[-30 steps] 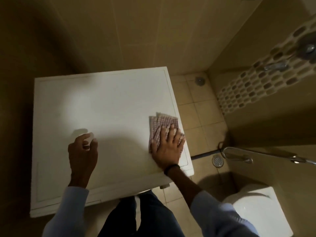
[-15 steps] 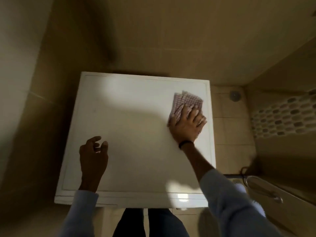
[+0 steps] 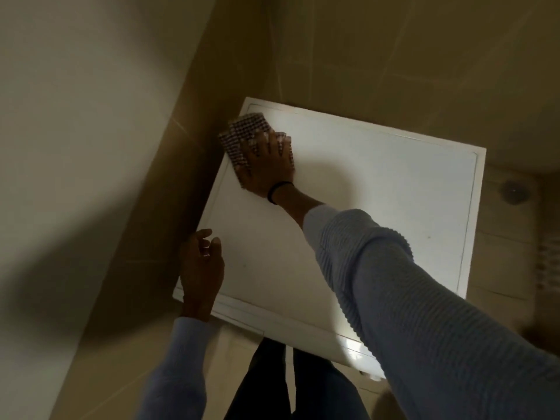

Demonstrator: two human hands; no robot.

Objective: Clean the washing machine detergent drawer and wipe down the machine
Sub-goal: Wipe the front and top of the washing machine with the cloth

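At the washing machine (image 3: 378, 207) top's far-left corner, the checked cloth (image 3: 245, 131) lies flat under the right hand (image 3: 266, 168), fingers (image 3: 280, 142) spread straight, pressing it. Left hand (image 3: 201, 268) at the machine's near-left edge, fingers loosely curled, holding nothing.

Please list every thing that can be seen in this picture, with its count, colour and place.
washing machine: one, white, middle of view
cloth: one, checked, far left corner of the machine top
floor drain: one, grey, on the floor right of the machine
wall tiles: several, beige, behind the machine
wristband: one, black, right wrist
sleeves: two, blue-grey, both arms
right hand: one, flat on the cloth
left hand: one, loosely curled, empty, machine's near left edge
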